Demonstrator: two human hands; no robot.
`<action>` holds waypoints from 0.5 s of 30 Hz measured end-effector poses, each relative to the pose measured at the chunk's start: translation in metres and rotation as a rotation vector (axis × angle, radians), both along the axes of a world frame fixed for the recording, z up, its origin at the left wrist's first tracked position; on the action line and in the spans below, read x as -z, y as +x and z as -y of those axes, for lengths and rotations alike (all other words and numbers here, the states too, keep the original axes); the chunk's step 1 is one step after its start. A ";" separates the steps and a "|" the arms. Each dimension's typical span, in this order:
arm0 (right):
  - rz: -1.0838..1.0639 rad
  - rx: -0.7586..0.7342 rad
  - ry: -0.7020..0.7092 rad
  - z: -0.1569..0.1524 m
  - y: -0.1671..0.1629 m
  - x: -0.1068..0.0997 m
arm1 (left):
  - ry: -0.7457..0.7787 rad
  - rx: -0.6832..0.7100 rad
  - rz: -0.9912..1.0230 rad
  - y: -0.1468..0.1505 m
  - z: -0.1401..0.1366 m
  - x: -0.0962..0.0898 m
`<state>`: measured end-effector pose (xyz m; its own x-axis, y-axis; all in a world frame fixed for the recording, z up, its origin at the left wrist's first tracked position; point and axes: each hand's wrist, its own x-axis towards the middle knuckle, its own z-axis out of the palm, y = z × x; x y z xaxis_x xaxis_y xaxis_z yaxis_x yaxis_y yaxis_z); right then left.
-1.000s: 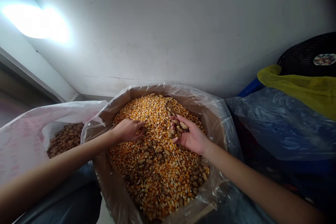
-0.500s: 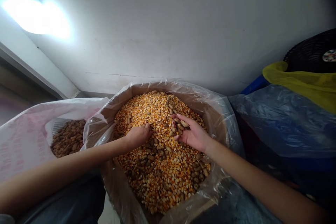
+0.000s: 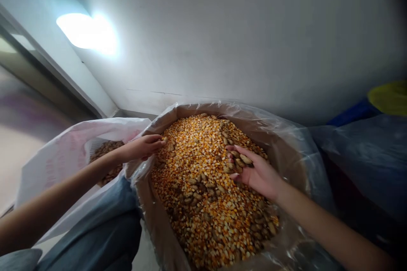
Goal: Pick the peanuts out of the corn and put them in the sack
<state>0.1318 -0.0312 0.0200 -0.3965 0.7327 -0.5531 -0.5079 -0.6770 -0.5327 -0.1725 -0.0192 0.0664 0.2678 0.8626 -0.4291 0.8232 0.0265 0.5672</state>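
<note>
Corn kernels point(image 3: 187, 135), yellow and orange, heaped in a wide brown box point(image 3: 162, 226) with a clear plastic liner point(image 3: 313, 165) folded outward over the rim. Peanuts point(image 3: 201, 189) in their shells scattered on top of the corn: one loose cluster near the middle of the heap, another at the near right, a short line at the far right beyond the right fingertips, and a few more close to the left edge. Right hand point(image 3: 259, 173) over the right side of the heap, palm turned upward, fingers half curled into a shallow cup, with several of the peanuts resting in the fingers and against the palm. Left hand point(image 3: 142, 147) above the left rim of the box, back of the hand upward, fingers drawn close together and pointing toward the corn; a small yellowish bit right at the fingertips, impossible to tell whether pinched or simply lying behind. Left forearm across a white bag point(image 3: 62, 156) with pink print, just beside the box, with brown nuts point(image 3: 108, 149) inside, partly hidden by the arm. Trousered leg point(image 3: 92, 228) below. Pale grey wall point(image 3: 229, 42) behind, with bright glare point(image 3: 85, 31) at upper left. Translucent plastic sheeting point(image 3: 362, 152) to the right, dim.
</note>
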 end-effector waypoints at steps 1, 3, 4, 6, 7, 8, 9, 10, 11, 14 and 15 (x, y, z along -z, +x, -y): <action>0.017 0.009 -0.006 0.000 -0.001 0.000 | 0.040 0.011 -0.043 -0.009 0.005 -0.006; 0.050 0.028 -0.011 0.000 -0.003 0.001 | 0.193 0.090 -0.210 -0.019 0.016 -0.011; 0.064 0.036 -0.008 0.000 -0.005 0.002 | 0.283 0.147 -0.310 -0.021 0.021 -0.012; 0.092 0.047 0.001 0.000 -0.007 0.004 | 0.426 0.242 -0.475 -0.019 0.029 -0.010; 0.105 0.049 0.007 0.000 -0.008 0.005 | 0.471 0.272 -0.523 -0.017 0.032 -0.010; 0.119 0.048 0.014 0.000 -0.008 0.005 | 0.502 0.293 -0.546 -0.016 0.035 -0.010; 0.133 0.046 0.021 -0.001 -0.008 0.006 | 0.527 0.308 -0.551 -0.015 0.036 -0.010; 0.144 0.042 0.025 -0.001 -0.008 0.006 | 0.552 0.322 -0.546 -0.016 0.038 -0.011; 0.152 0.039 0.024 -0.001 -0.008 0.007 | 0.575 0.342 -0.536 -0.018 0.039 -0.012; 0.153 0.032 0.013 -0.003 -0.006 0.010 | 0.639 0.452 -0.508 -0.027 0.043 -0.011; 0.152 0.031 0.013 -0.004 -0.006 0.011 | 0.666 0.491 -0.514 -0.030 0.045 -0.010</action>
<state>0.1254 -0.0276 0.0092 -0.2859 0.7507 -0.5956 -0.4410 -0.6549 -0.6137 -0.2021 -0.0645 0.0761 0.5788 0.8133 -0.0591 0.8083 -0.5818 -0.0901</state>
